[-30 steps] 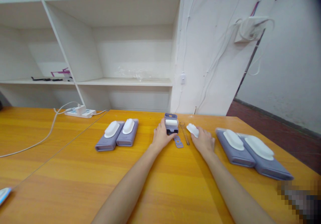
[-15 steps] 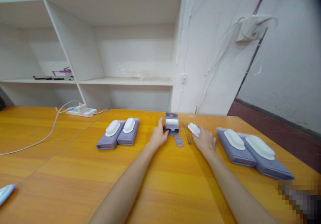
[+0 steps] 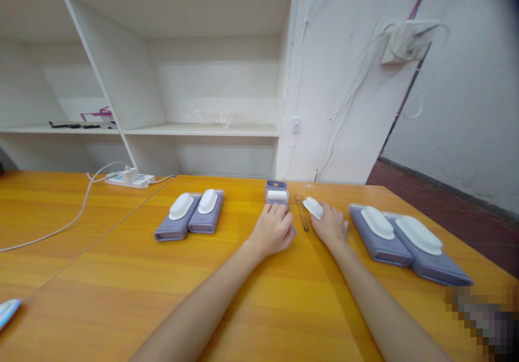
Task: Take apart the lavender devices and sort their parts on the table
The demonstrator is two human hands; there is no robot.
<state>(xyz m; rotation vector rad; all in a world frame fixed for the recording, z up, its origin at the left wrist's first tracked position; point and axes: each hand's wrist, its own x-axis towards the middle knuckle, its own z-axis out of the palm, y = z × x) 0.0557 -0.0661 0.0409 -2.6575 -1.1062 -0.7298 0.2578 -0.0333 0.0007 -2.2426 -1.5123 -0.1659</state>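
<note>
My left hand [image 3: 273,229] is curled on the table with its fingers closed over a flat purple piece [image 3: 294,231], of which only a small edge shows beside the fingers. Just beyond it stands an opened purple case [image 3: 277,185] with a white roll-like part [image 3: 277,195] inside; the hand hides the case's near end. My right hand [image 3: 330,224] holds a white oval plastic piece [image 3: 313,208] between thumb and fingers, resting near the tabletop. A thin brown coil, like a spring [image 3: 301,213], lies between the two hands.
Two purple cases with white oval tops [image 3: 181,206] lie at left, and two more [image 3: 379,222] at right. A power strip [image 3: 130,178] with a white cable sits at the back left of the wooden table [image 3: 227,297]. White shelves [image 3: 203,130] stand behind.
My left hand has moved right and nearer, from the opened case's side to over the flat purple piece, and its fingers have curled. My right hand keeps the white piece in place.
</note>
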